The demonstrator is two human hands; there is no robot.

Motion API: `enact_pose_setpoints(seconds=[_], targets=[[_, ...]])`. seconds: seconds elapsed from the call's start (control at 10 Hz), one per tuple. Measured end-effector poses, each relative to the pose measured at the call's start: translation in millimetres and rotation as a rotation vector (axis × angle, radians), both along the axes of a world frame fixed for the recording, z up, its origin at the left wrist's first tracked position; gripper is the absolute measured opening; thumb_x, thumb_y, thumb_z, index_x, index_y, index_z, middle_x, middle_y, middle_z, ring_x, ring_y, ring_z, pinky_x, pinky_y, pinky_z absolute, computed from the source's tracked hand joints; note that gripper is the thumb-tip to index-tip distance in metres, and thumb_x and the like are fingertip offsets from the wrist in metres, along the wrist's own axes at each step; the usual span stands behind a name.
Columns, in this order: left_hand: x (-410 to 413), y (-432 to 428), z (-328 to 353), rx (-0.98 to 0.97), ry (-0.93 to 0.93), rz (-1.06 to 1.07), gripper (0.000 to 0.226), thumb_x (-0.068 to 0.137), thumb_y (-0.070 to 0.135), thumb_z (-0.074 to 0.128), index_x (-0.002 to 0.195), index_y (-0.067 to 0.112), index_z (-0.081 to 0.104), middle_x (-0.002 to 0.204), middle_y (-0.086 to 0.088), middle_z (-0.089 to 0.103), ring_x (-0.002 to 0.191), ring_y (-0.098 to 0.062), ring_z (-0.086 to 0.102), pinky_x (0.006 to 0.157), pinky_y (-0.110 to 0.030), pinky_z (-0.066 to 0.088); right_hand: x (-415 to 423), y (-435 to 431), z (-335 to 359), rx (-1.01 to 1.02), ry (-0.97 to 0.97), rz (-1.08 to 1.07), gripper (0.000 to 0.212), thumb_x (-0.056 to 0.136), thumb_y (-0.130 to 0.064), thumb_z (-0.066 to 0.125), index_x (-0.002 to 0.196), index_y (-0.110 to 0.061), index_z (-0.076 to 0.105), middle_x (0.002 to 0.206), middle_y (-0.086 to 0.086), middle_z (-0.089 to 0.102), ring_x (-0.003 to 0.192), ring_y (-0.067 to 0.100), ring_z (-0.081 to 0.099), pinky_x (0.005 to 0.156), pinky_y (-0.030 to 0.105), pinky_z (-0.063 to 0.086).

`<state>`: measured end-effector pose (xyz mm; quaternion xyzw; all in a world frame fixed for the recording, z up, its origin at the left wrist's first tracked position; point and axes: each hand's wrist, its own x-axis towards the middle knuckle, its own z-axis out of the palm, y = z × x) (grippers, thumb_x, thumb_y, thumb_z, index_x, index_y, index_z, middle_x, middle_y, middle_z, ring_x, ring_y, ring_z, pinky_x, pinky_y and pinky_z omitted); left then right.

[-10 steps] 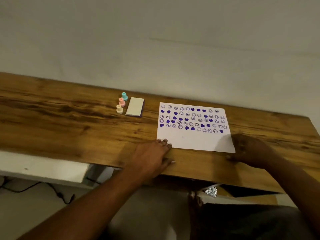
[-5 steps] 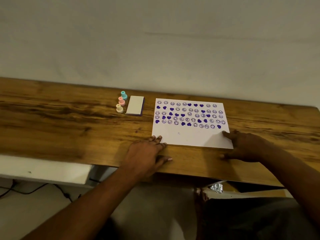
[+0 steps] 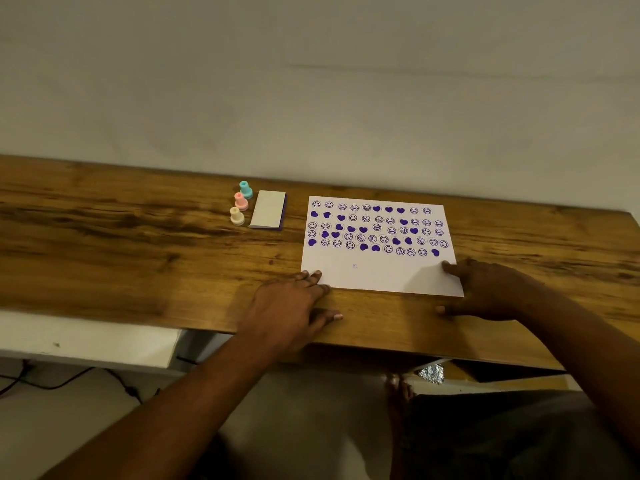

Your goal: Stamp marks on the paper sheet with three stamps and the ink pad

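A white paper sheet lies on the wooden table, its upper part covered with several rows of purple smiley and heart marks. My left hand rests flat at the sheet's near left corner, fingertips touching its edge. At the near right corner my right hand lies flat with fingers on the paper. To the left of the sheet stands the closed ink pad. Beside it three stamps stand upright in a line: teal, pink and cream.
A pale wall rises right behind the table. The table's near edge runs just under my hands. Below it are a white shelf, black cables on the floor at left and a crumpled foil piece.
Both hands have slid slightly along the sheet's near corners, and the right hand's fingers now lie on the paper. The camera has tilted, so the table appears lower in view.
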<state>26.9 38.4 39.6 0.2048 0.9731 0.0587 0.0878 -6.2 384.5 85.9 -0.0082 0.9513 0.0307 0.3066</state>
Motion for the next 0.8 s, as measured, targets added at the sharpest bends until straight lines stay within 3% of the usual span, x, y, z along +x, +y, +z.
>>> enact_pose_setpoints(seconds=[0.2, 0.3, 0.4, 0.5, 0.6, 0.7, 0.8], targets=[[-1, -1, -1, 0.015, 0.011, 0.000, 0.072, 0.096, 0.080, 0.032, 0.153, 0.039, 0.047, 0.167, 0.011, 0.036, 0.152, -0.012, 0.037, 0.113, -0.040, 0.041, -2, 2, 4, -0.011, 0.012, 0.023, 0.109, 0.080, -0.085, 0.059, 0.166, -0.031, 0.020, 0.167, 0.000, 0.035, 0.147, 0.024, 0.043, 0.115, 0.038, 0.039], [-1, -2, -1, 0.015, 0.008, -0.007, 0.071, 0.097, 0.080, 0.032, 0.152, 0.039, 0.049, 0.166, 0.011, 0.037, 0.151, -0.012, 0.038, 0.112, -0.040, 0.042, -3, 0, 12, 0.006, 0.096, 0.015, 0.105, 0.080, -0.085, 0.058, 0.164, -0.032, 0.026, 0.159, 0.002, 0.049, 0.138, 0.026, 0.054, 0.105, 0.037, 0.047], [-5, -3, 6, 0.023, 0.050, -0.011, 0.071, 0.096, 0.080, 0.032, 0.151, 0.039, 0.051, 0.165, 0.012, 0.039, 0.149, -0.013, 0.042, 0.108, -0.037, 0.045, -8, -2, 19, -0.104, 0.317, -0.065, 0.097, 0.077, -0.080, 0.067, 0.157, -0.032, 0.042, 0.149, 0.006, 0.060, 0.127, 0.030, 0.062, 0.095, 0.042, 0.052], [-9, 0, 20, 0.090, 0.091, 0.017, 0.076, 0.095, 0.081, 0.028, 0.150, 0.037, 0.054, 0.163, 0.009, 0.044, 0.147, -0.016, 0.045, 0.112, -0.039, 0.042, -6, -18, 20, -0.261, 0.524, -0.107, 0.087, 0.080, -0.074, 0.070, 0.152, -0.030, 0.051, 0.154, 0.005, 0.056, 0.136, 0.030, 0.055, 0.105, 0.046, 0.049], [-15, 13, 24, 0.168, 0.056, 0.084, 0.086, 0.091, 0.087, 0.017, 0.158, 0.039, 0.042, 0.169, 0.010, 0.031, 0.156, -0.016, 0.030, 0.122, -0.043, 0.029, -5, -49, 4, -0.296, 0.634, -0.127, 0.091, 0.083, -0.080, 0.059, 0.157, -0.028, 0.044, 0.165, 0.005, 0.041, 0.154, 0.030, 0.032, 0.120, 0.054, 0.032], [-36, 30, 19, 0.153, 0.059, 0.094, 0.090, 0.089, 0.090, 0.010, 0.166, 0.044, 0.001, 0.175, 0.010, -0.006, 0.162, -0.016, -0.003, 0.127, -0.045, 0.010, -31, -68, -8, -0.272, 0.625, -0.144, 0.111, 0.077, -0.097, 0.033, 0.165, -0.029, 0.028, 0.175, 0.005, 0.014, 0.162, 0.031, 0.004, 0.126, 0.059, 0.009], [-64, 46, 19, 0.165, 0.097, 0.099, 0.094, 0.091, 0.090, 0.014, 0.165, 0.039, -0.013, 0.174, 0.005, -0.020, 0.160, -0.019, -0.021, 0.125, -0.046, -0.009, -59, -71, -20, -0.245, 0.609, -0.124, 0.117, 0.076, -0.100, 0.019, 0.168, -0.028, 0.009, 0.176, 0.007, -0.011, 0.161, 0.034, -0.013, 0.124, 0.063, -0.005]])
